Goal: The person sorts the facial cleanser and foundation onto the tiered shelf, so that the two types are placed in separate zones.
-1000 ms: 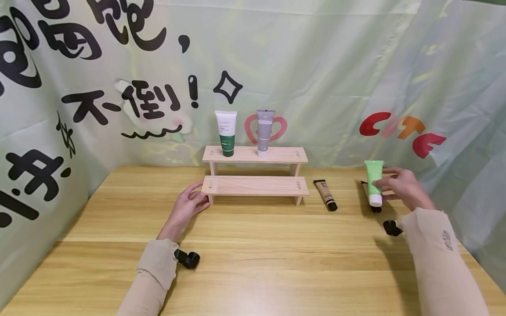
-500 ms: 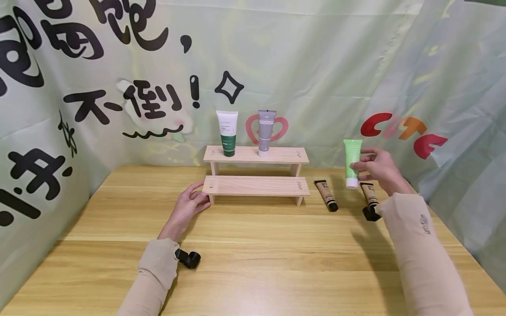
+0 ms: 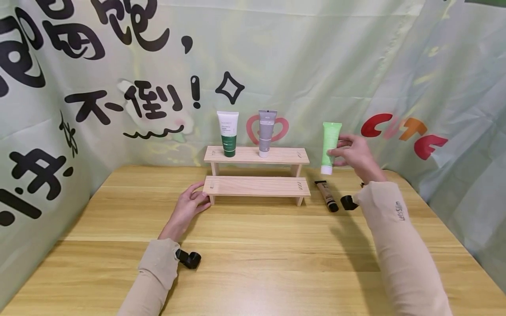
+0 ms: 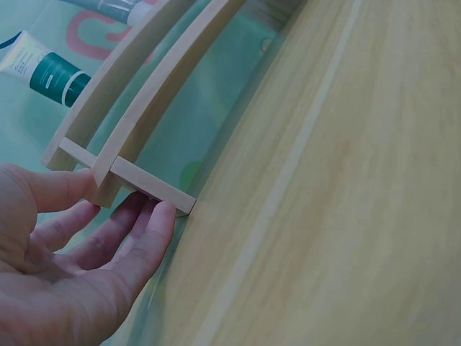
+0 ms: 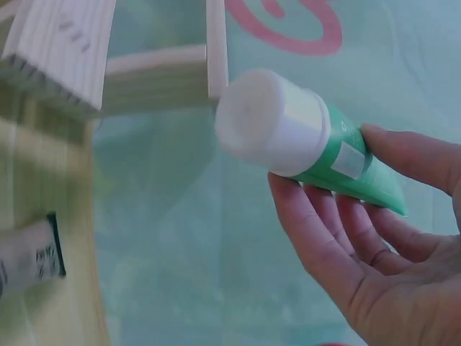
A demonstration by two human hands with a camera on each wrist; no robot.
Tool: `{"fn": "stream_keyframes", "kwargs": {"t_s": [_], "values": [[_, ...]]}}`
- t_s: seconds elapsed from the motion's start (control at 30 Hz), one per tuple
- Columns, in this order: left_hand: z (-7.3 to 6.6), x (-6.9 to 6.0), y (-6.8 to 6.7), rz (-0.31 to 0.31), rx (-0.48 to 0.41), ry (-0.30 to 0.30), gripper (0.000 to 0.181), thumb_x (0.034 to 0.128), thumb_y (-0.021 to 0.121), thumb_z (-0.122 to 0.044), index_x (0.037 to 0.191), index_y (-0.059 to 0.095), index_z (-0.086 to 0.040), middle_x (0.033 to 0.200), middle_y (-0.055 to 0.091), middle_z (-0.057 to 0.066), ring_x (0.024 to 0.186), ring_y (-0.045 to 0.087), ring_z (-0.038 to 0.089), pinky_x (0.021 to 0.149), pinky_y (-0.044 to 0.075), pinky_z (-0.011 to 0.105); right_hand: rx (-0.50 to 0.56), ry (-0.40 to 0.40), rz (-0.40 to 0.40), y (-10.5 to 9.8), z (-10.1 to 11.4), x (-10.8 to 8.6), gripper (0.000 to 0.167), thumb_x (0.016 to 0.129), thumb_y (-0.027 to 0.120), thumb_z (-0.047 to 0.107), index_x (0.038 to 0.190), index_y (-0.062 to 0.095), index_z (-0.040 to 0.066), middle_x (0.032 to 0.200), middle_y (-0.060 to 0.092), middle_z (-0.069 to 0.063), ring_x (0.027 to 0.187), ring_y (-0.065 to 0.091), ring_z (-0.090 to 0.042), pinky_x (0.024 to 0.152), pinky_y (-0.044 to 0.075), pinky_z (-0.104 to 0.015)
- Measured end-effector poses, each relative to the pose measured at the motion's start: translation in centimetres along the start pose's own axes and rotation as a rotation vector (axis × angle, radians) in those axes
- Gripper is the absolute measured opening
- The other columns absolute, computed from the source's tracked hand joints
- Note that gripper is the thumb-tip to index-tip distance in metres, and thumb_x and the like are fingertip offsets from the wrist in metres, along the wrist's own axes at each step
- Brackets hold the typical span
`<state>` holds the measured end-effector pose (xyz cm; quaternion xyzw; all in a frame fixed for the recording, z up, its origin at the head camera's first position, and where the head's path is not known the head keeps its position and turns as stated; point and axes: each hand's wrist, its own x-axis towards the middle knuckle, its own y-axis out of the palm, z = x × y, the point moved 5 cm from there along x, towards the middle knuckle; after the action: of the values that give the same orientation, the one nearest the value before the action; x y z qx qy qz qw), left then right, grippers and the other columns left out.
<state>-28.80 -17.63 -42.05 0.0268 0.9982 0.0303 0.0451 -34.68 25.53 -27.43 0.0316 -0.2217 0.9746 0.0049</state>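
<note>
Leftward and upward comes the green tube (image 3: 331,144), pinched by the right hand (image 3: 353,156) (cap (image 3: 326,170) down), aloft near the right edge of the wooden stand (image 3: 257,186), so the carry looks well along; the left hand (image 3: 187,205) grips the stand's left edge.

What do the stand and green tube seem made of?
The stand looks like matte, unpainted wood, showing faint grain. The green tube is probably soft, satin plastic, given its flattened end; its smooth white cap suggests harder plastic.
</note>
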Motion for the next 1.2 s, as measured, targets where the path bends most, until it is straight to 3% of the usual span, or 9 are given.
{"fn": "stream_keyframes", "kwargs": {"t_s": [0.2, 0.4, 0.6, 0.77, 0.9, 1.07, 1.2], "values": [[0.0, 0.0, 0.0, -0.01, -0.01, -0.013, 0.05, 0.1091, 0.041, -0.003, 0.158, 0.031, -0.004, 0.141, 0.045, 0.029, 0.129, 0.049, 0.038, 0.1, 0.054, 0.031, 0.068, -0.05, -0.046, 2.1, 1.8, 0.7, 0.065, 0.095, 0.067, -0.002, 0.15, 0.033, -0.008, 0.125, 0.047, -0.016, 0.096, 0.056, -0.015, 0.075, 0.063, -0.027], [0.1, 0.1, 0.1, -0.004, -0.011, -0.017, 0.05, 0.1094, 0.041, -0.004, 0.158, 0.03, -0.004, 0.142, 0.045, 0.03, 0.13, 0.048, 0.039, 0.102, 0.053, 0.033, 0.11, -0.141, -0.107, 4.0, 2.7, 1.4, 0.06, 0.093, 0.068, -0.006, 0.144, 0.037, -0.008, 0.118, 0.05, -0.013, 0.093, 0.055, -0.013, 0.075, 0.062, -0.025], [0.1, 0.1, 0.0, -0.001, -0.003, -0.019, 0.049, 0.1096, 0.04, -0.004, 0.158, 0.031, -0.005, 0.142, 0.045, 0.029, 0.131, 0.048, 0.04, 0.103, 0.052, 0.033, 0.102, -0.271, -0.188, 5.8, 2.8, 2.3, 0.056, 0.091, 0.067, -0.01, 0.14, 0.04, -0.007, 0.121, 0.053, -0.019, 0.097, 0.054, -0.019, 0.083, 0.061, -0.034], [-0.2, 0.0, 0.1, 0.005, 0.001, -0.011, 0.05, 0.1098, 0.04, -0.004, 0.158, 0.03, -0.004, 0.144, 0.044, 0.03, 0.132, 0.047, 0.04, 0.104, 0.051, 0.034, 0.069, -0.373, -0.246, 6.7, 2.9, 2.6, 0.055, 0.088, 0.067, -0.014, 0.136, 0.041, -0.009, 0.123, 0.053, -0.025, 0.104, 0.055, -0.029, 0.095, 0.052, -0.041], [-0.2, 0.1, 0.1, 0.01, 0.009, -0.003, 0.05, 0.1099, 0.041, -0.005, 0.158, 0.029, -0.004, 0.143, 0.045, 0.03, 0.132, 0.048, 0.04, 0.104, 0.052, 0.033, 0.054, -0.416, -0.23, 7.1, 3.1, 2.6, 0.052, 0.086, 0.067, -0.017, 0.132, 0.044, -0.01, 0.12, 0.056, -0.027, 0.106, 0.055, -0.033, 0.104, 0.047, -0.048], [-0.1, 0.1, 0.0, 0.003, -0.001, -0.008, 0.049, 0.1097, 0.041, -0.005, 0.158, 0.031, -0.004, 0.143, 0.045, 0.03, 0.131, 0.048, 0.04, 0.103, 0.052, 0.033, 0.024, -0.391, -0.152, 7.0, 2.9, 2.6, 0.051, 0.089, 0.07, -0.01, 0.133, 0.045, -0.009, 0.12, 0.059, -0.027, 0.11, 0.055, -0.035, 0.106, 0.046, -0.047], [0.0, 0.0, 0.0, 0.007, -0.012, -0.016, 0.05, 0.1096, 0.041, -0.004, 0.158, 0.03, -0.004, 0.143, 0.045, 0.029, 0.131, 0.048, 0.039, 0.103, 0.052, 0.033, 0.025, -0.353, -0.112, 5.9, 2.2, 2.1, 0.055, 0.092, 0.071, -0.004, 0.139, 0.043, -0.008, 0.124, 0.058, -0.026, 0.11, 0.057, -0.032, 0.097, 0.051, -0.035]]}}
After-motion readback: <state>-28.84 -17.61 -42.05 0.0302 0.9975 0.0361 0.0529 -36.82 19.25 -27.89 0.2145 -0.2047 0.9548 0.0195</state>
